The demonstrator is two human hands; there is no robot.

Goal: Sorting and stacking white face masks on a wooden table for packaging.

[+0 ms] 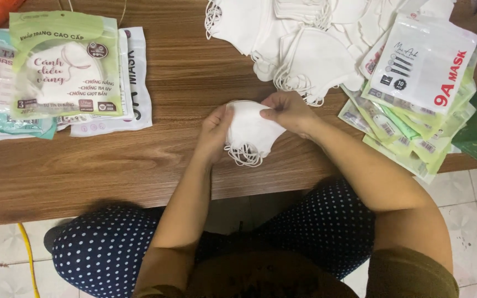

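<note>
Your left hand [215, 132] and right hand [287, 112] pinch a small stack of white masks [249, 132] from both sides over the wooden table [139, 165], beside packaged masks [64, 66].

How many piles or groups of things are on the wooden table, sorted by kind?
Stack of white masks held in both hands, left hand and right hand: 1
Loose heap of white masks at the top of the table: 1
Filled mask packs at left: 1 pile
Empty pouches fanned out at right: 1 pile
Total: 4 groups; single pieces overlap too much to count.
</note>
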